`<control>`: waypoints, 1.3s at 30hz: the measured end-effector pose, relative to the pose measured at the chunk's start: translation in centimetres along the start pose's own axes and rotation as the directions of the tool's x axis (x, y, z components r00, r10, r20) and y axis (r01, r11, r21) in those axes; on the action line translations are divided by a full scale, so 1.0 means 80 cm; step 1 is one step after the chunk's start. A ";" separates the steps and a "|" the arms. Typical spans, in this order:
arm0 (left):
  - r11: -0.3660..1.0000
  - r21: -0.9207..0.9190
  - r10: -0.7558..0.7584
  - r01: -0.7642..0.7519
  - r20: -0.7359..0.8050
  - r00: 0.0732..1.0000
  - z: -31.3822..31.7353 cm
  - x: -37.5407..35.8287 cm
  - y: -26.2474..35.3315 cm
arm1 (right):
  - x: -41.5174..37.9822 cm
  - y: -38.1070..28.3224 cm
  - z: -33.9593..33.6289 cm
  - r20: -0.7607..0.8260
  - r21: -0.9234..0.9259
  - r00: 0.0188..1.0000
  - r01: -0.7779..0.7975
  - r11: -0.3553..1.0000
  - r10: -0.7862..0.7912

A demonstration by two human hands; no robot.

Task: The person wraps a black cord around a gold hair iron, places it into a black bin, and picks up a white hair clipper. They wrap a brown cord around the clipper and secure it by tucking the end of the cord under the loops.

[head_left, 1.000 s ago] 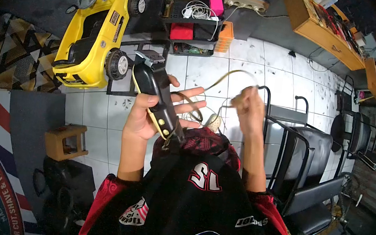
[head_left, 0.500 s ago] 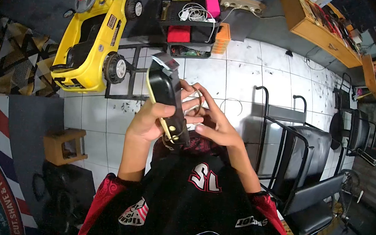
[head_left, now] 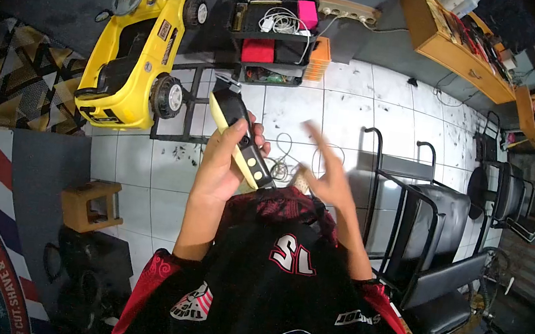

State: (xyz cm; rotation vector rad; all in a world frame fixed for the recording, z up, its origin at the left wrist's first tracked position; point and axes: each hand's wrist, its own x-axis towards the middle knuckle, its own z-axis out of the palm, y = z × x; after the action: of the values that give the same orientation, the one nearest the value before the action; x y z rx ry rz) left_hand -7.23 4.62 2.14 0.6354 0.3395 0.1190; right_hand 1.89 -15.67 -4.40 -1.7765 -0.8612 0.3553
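Observation:
A black and yellow hair clipper [head_left: 228, 110] is held in my left hand [head_left: 220, 164], its metal blade end tilted up and away from me. My thumb lies along its body, and yellow round spots show near its lower end. To the right, my right hand [head_left: 329, 173] is apart from the clipper, fingers stretched out and somewhat blurred, with nothing visible in it. Between the hands, a thin looped cord [head_left: 279, 167] shows below against the white tiles. Whether it joins the clipper cannot be made out.
A yellow toy car [head_left: 106, 97] stands at the left. Ahead is a black tiered cart [head_left: 270, 36] with cables and a pink box [head_left: 307, 14]. Black chairs [head_left: 444, 222] stand at the right, below a wooden drawer counter [head_left: 452, 53]. Dark hair clippings dot the tiled floor [head_left: 349, 103].
My right hand has moved away from the clipper and cord, its fingers straightening. The cord loops now hang or lie lower. In my left hand the clipper has turned, showing more of its face.

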 end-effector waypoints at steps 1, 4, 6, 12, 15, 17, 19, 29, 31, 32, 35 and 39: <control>0.999 -0.019 0.030 -0.030 -0.008 1.000 0.003 0.001 -0.004 | -0.002 -0.011 0.007 0.214 0.154 0.977 -0.012 0.988 -0.021; 0.992 -0.037 0.118 -0.119 -0.028 0.993 0.010 0.002 -0.015 | -0.004 -0.033 0.045 0.319 0.794 0.944 -0.220 0.567 -0.081; 0.990 -0.070 0.119 -0.124 -0.064 0.991 0.016 -0.001 -0.014 | -0.001 -0.035 0.052 0.302 0.701 0.952 -0.195 0.686 -0.038; 0.941 0.103 0.324 -0.323 0.003 0.946 -0.002 -0.003 -0.033 | -0.016 -0.030 0.065 0.109 0.689 0.980 -0.196 0.698 0.167; 0.902 0.276 0.329 -0.332 0.056 0.943 -0.005 -0.014 -0.028 | -0.007 -0.052 0.058 -0.048 0.832 0.970 -0.095 0.547 0.240; 0.896 0.324 0.307 -0.305 0.044 0.951 0.013 -0.024 -0.024 | 0.001 -0.051 0.045 -0.045 0.876 0.979 -0.056 0.478 0.198; 0.859 0.461 0.223 -0.221 0.051 0.973 -0.006 -0.025 -0.030 | 0.007 -0.055 0.038 -0.054 0.879 0.963 -0.079 0.470 0.263; 0.827 0.562 -0.228 0.018 0.307 0.924 -0.090 -0.029 -0.027 | 0.001 -0.055 0.040 -0.118 0.486 0.895 -0.325 0.811 0.430; 0.591 0.805 -0.257 -0.046 0.242 0.936 -0.048 -0.030 -0.015 | 0.000 -0.070 0.045 -0.155 0.274 0.941 -0.251 0.928 0.300; 0.430 0.899 -0.259 -0.075 0.203 0.944 -0.038 -0.025 -0.018 | -0.001 -0.070 0.051 -0.145 0.211 0.956 -0.221 0.952 0.254; 0.387 0.912 -0.129 -0.137 0.200 0.971 -0.052 -0.018 -0.047 | 0.004 -0.086 0.051 -0.127 0.121 0.961 -0.230 0.966 0.245; 0.746 0.627 0.149 -0.223 0.168 0.974 -0.056 -0.020 -0.065 | 0.017 -0.094 0.020 -0.015 0.022 0.992 -0.127 0.992 0.127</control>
State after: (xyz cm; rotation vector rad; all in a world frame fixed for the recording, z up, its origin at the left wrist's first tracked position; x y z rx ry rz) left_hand -10.29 2.63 -3.95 1.3648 0.2036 0.1608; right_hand -1.01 -12.45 2.08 -1.8166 -0.7321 0.4306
